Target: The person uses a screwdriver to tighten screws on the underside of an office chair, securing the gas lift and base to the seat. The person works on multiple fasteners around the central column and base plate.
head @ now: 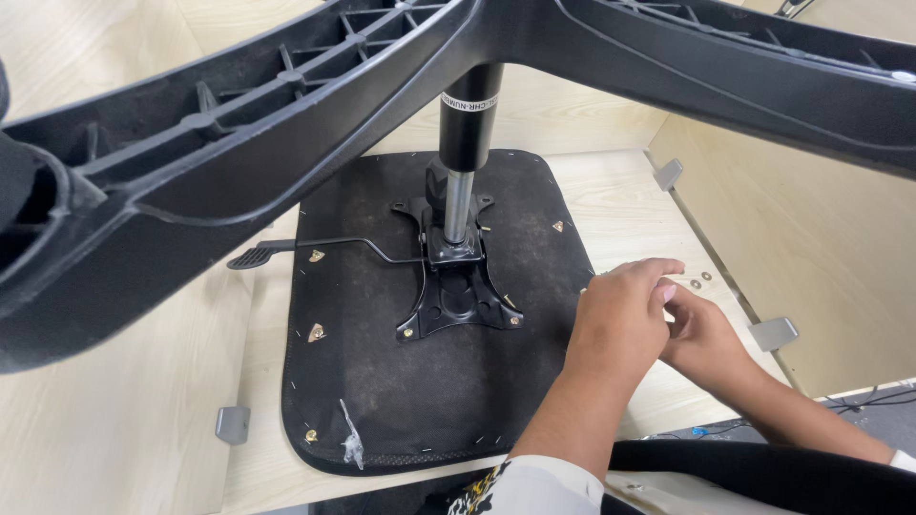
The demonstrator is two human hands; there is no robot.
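1. left hand (620, 329): at the right edge of the seat underside (382, 381), fingers curled and pinched toward the right hand; whether it holds anything cannot be told, contents hidden.
2. right hand (704, 334): just behind the left hand and touching it at the fingertips; grip narrow, held item (if any) too small to tell.
3. seat underside: black fabric-covered pad, upside down on the light wood table (124, 420), lying left of both hands.
4. mounting plate (456, 291): black metal, bolted at centre of the pad, well left of the hands.
5. gas cylinder (465, 153): upright from the plate, up to the star base (191, 181) overhead.
6. lever (315, 246): sticks out to the left from the plate.
7. small washers (701, 280): on the table just beyond the fingertips.
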